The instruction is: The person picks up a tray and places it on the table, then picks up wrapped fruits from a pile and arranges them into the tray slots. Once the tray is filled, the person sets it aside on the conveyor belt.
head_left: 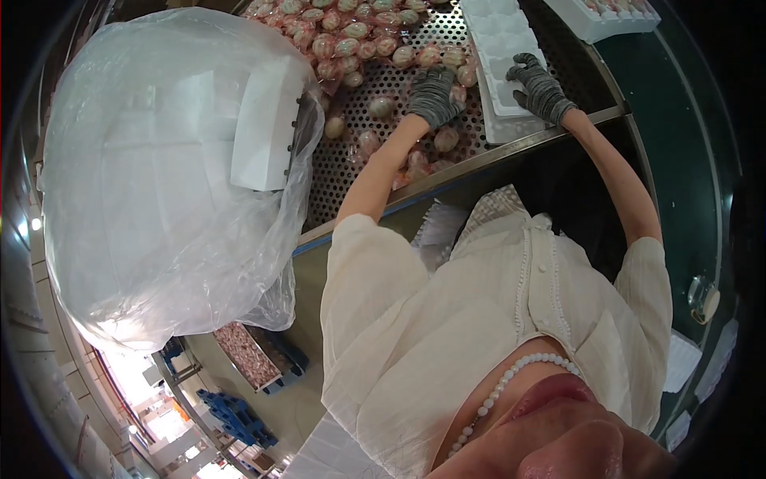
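Observation:
My left hand (435, 97), in a grey striped knit glove, curls over the perforated metal table (329, 180) with its fingers bent around a wrapped ball (457, 96) in clear and pink film. Similar pale, striped, film-wrapped balls (355, 30) are heaped just beyond it, and a few lie loose nearby. A white moulded tray (503, 60) with compartments stands to the right of that hand. My right hand (545, 92), gloved alike, rests at the tray's right edge, fingers apart and nothing visible in them. Beneath the tray is another white piece (515, 128).
A large clear plastic bag (152, 176) with white trays inside fills the left side. Another white tray (610, 20) with wrapped balls is at the top right. The metal table's front rim (471, 164) runs below my hands. Blue pallets (235, 417) and a filled crate (247, 355) stand on the floor.

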`<state>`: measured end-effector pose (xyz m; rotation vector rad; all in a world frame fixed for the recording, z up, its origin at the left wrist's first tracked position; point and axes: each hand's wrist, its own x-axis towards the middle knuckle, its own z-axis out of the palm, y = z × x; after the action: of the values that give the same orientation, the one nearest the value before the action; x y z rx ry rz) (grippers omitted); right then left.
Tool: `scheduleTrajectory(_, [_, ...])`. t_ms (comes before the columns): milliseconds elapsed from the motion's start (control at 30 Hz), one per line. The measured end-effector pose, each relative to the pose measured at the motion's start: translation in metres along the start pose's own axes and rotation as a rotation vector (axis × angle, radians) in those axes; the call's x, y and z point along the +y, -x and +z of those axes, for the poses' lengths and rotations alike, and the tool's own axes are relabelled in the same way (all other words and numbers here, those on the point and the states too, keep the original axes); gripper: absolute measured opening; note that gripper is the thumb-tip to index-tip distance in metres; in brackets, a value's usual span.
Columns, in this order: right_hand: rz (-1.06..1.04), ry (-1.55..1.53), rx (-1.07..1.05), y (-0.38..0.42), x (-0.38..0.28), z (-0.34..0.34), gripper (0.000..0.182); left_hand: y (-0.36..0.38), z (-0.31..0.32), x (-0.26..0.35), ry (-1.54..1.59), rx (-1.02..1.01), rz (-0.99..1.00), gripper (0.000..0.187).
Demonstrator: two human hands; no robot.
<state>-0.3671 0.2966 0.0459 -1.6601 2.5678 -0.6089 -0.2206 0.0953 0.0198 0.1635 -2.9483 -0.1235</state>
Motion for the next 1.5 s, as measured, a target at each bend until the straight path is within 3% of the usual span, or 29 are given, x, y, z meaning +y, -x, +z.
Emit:
scheduleTrajectory(33, [-0.011, 0.002, 0.002, 0.001, -0.001, -0.001, 0.036, 0.001, 0.003, 0.0, 0.005, 0.0, 0.003, 0.065])
scheduleTrajectory(100, [0.003, -0.025, 0.001, 0.001, 0.0, 0.0, 0.035, 0.003, 0.012, -0.003, -0.003, -0.104, -0.2, 0.062])
scheduleTrajectory(233, [-0.035, -0.053, 0.125, -0.002, 0.008, 0.012, 0.03, 0.027, -0.008, -0.017, -0.074, -0.157, -0.087, 0.052])
scheduleTrajectory(333, [0.059, -0.139, 0.158, -0.005, 0.006, 0.008, 0.027, 0.026, 0.006, -0.037, -0.236, -0.219, -0.091, 0.041])
scheduleTrajectory(400, [0.042, -0.108, 0.266, -0.003, 0.009, 0.01, 0.024, 0.017, 0.021, -0.059, -0.033, -0.424, -0.409, 0.035])
scheduleTrajectory(433, [-0.012, -0.098, 0.404, -0.002, 0.008, 0.008, 0.022, 0.019, 0.019, -0.067, -0.042, -0.438, -0.372, 0.036])
scheduleTrajectory(500, [-0.078, -0.044, 0.564, 0.005, 0.006, -0.001, 0.019, 0.038, 0.047, -0.104, 0.446, 0.035, -0.249, 0.029])
scheduleTrajectory(533, [-0.183, 0.005, 0.599, 0.01, 0.01, 0.001, 0.019, 0.038, 0.029, -0.099, 0.378, 0.265, -0.08, 0.027])
scheduleTrajectory(567, [-0.164, -0.216, 0.608, 0.021, -0.006, -0.015, 0.021, 0.027, 0.023, -0.115, 0.071, -0.12, -0.161, 0.028])
scheduleTrajectory(600, [-0.107, -0.331, 0.632, 0.027, -0.016, -0.012, 0.019, 0.035, -0.003, -0.1, 0.404, 0.043, -0.186, 0.032])
scheduleTrajectory(633, [-0.138, -0.479, 0.674, 0.03, -0.026, -0.009, 0.019, 0.043, 0.011, -0.109, 0.441, 0.096, -0.237, 0.031])
scheduleTrajectory(700, [-0.089, -0.744, 0.595, 0.032, -0.043, -0.001, 0.018, 0.046, 0.008, -0.098, 0.511, -0.117, -0.3, 0.032])
scheduleTrajectory(733, [-0.015, -0.679, 0.535, 0.031, -0.045, 0.005, 0.019, 0.041, 0.006, -0.083, 0.526, -0.134, -0.259, 0.032])
scheduleTrajectory(767, [-0.075, -0.635, 0.536, 0.033, -0.041, 0.005, 0.022, 0.034, -0.004, -0.067, 0.328, -0.214, -0.403, 0.034])
scheduleTrajectory(800, [-0.007, -0.676, 0.509, 0.033, -0.041, 0.007, 0.023, 0.028, -0.008, -0.057, 0.118, -0.284, -0.554, 0.036])
scheduleTrajectory(833, [-0.005, -0.689, 0.524, 0.034, -0.034, 0.014, 0.022, 0.028, 0.002, -0.065, 0.109, -0.29, -0.548, 0.036])
scheduleTrajectory(900, [0.027, -0.7, 0.546, 0.032, -0.027, 0.02, 0.022, 0.036, 0.035, -0.096, 0.491, -0.244, -0.663, 0.044])
scheduleTrajectory(967, [0.088, -0.769, 0.563, 0.036, -0.026, 0.02, 0.02, 0.031, 0.049, -0.115, 0.188, -0.157, -0.231, 0.052])
scheduleTrajectory(1000, [0.053, -0.794, 0.578, 0.037, -0.025, 0.019, 0.02, 0.027, 0.043, -0.101, 0.161, -0.224, -0.386, 0.059])
scheduleTrajectory(1033, [0.064, -0.844, 0.56, 0.036, -0.028, 0.019, 0.019, 0.034, 0.048, -0.107, 0.061, -0.054, -0.201, 0.062])
scheduleTrajectory(1067, [0.069, -0.795, 0.506, 0.041, -0.031, 0.009, 0.019, 0.038, 0.048, -0.104, 0.075, -0.03, -0.197, 0.06])
scheduleTrajectory(1133, [0.058, -0.586, 0.462, 0.047, -0.039, -0.004, 0.016, 0.046, 0.035, -0.097, 0.466, -0.127, -0.486, 0.046])
scheduleTrajectory(1200, [-0.041, -0.408, 0.519, 0.054, -0.038, -0.001, 0.017, 0.046, -0.007, -0.056, 0.496, -0.17, -0.688, 0.036])
scheduleTrajectory(1233, [-0.043, -0.413, 0.514, 0.057, -0.037, 0.001, 0.017, 0.052, 0.001, -0.064, 0.495, -0.171, -0.695, 0.036])
scheduleTrajectory(1300, [-0.024, -0.458, 0.481, 0.06, -0.035, 0.001, 0.017, 0.058, 0.022, -0.087, 0.907, 0.242, -0.56, 0.034])
scheduleTrajectory(1333, [-0.023, -0.456, 0.482, 0.058, -0.036, 0.001, 0.017, 0.053, 0.001, -0.07, 0.907, 0.242, -0.558, 0.034])
scheduleTrajectory(1400, [0.084, -0.618, 0.409, 0.057, -0.035, -0.001, 0.025, 0.045, -0.042, -0.033, 1.363, 0.385, -0.604, 0.035])
scheduleTrajectory(1467, [0.171, -0.712, 0.34, 0.05, -0.041, -0.006, 0.032, 0.032, -0.051, -0.018, 1.437, 0.34, -0.532, 0.036])
scheduleTrajectory(1500, [0.263, -0.809, 0.27, 0.049, -0.04, -0.003, 0.039, 0.024, -0.06, 0.001, 1.44, 0.319, -0.396, 0.037])
